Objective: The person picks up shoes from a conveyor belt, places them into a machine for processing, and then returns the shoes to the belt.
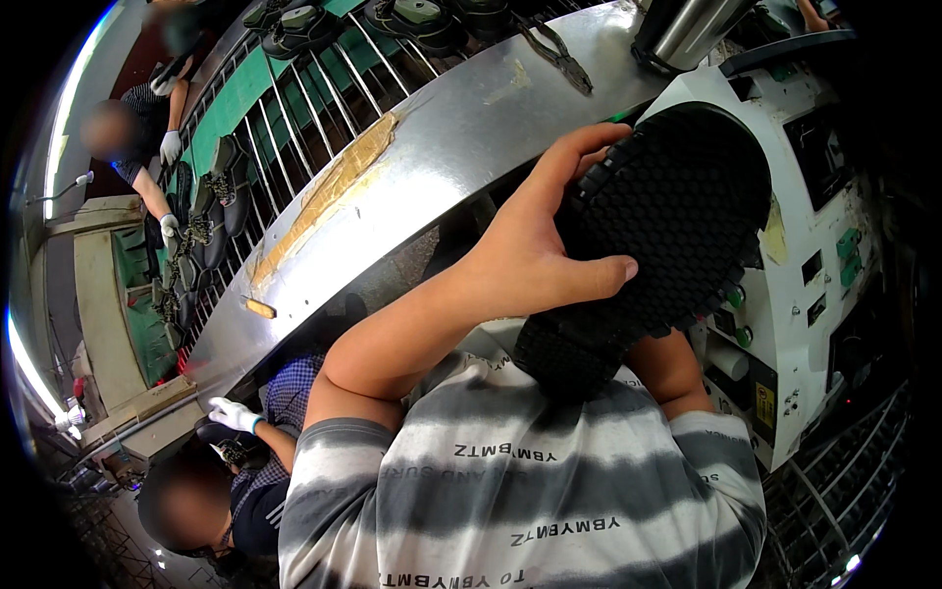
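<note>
A black shoe [677, 196] is held up close in front of me with its treaded sole turned toward me and its heel block [569, 358] at the lower left. My left hand [549, 240] is closed on the shoe's left edge, the thumb lying across the sole and the fingers curling behind. The shoe's upper is hidden from view. My right forearm [672, 373] rises behind the heel half of the shoe; the right hand itself is covered by it.
A metal ledge [461, 147] crosses ahead, bearing pliers [556, 57] and a small yellow-handled tool [259, 308]. Beyond it, a barred rack [285, 128] carries several shoes. A white machine panel [785, 324] stands right. Two gloved co-workers [147, 128] [196, 491] are at left.
</note>
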Demonstrator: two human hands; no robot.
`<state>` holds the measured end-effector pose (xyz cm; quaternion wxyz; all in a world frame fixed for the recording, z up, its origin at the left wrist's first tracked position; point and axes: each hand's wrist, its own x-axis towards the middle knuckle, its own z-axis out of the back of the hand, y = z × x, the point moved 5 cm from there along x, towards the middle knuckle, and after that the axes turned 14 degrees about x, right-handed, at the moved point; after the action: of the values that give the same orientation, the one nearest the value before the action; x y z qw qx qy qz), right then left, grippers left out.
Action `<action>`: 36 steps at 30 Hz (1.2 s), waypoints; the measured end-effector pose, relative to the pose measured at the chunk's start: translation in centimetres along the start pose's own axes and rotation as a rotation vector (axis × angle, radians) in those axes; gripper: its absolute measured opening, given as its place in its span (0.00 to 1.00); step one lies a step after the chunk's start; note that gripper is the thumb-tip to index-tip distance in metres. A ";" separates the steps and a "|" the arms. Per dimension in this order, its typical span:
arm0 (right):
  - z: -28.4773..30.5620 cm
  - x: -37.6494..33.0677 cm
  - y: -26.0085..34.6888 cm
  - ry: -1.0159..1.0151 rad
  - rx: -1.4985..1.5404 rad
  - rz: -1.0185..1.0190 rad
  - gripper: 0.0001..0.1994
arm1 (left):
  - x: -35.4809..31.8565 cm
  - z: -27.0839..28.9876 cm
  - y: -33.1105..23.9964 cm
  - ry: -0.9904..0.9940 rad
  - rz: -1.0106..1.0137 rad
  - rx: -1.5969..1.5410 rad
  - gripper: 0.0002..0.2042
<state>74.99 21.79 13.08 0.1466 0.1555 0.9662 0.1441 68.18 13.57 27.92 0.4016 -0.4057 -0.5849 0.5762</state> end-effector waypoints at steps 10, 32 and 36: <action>-0.3 0.5 -0.2 -0.002 -0.006 -0.005 0.35 | 0.4 0.8 -0.6 -0.094 0.053 0.308 0.38; -1.7 -3.7 3.1 -0.075 0.008 0.133 0.41 | -6.8 -0.2 4.4 0.205 -0.133 0.586 0.62; -4.7 -6.5 5.0 0.104 0.090 0.178 0.41 | -5.1 2.2 8.8 0.069 0.157 -0.215 0.54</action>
<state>80.62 23.06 20.53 0.0756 0.2396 0.9603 0.1209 68.01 8.12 19.13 0.3291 -0.5106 -0.5957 0.5256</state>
